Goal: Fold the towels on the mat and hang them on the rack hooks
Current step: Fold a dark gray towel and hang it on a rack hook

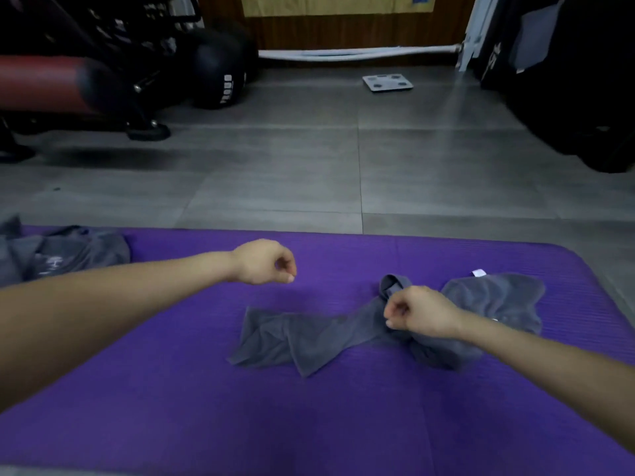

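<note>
Both your hands are curled over the mat, a grey towel under the right one.
Your left hand (263, 262) hangs above the bare mat (171, 389), fingers curled in, thumb tip to forefinger, holding nothing. Your right hand (417, 312) is curled too, its fingers against a raised fold of the crumpled towel (302, 338); whether they pinch it cannot be told. That towel lies on the mat, spreading left of those fingers and back under the wrist. A second towel (68, 252) lies heaped well left of your left fingers.
</note>
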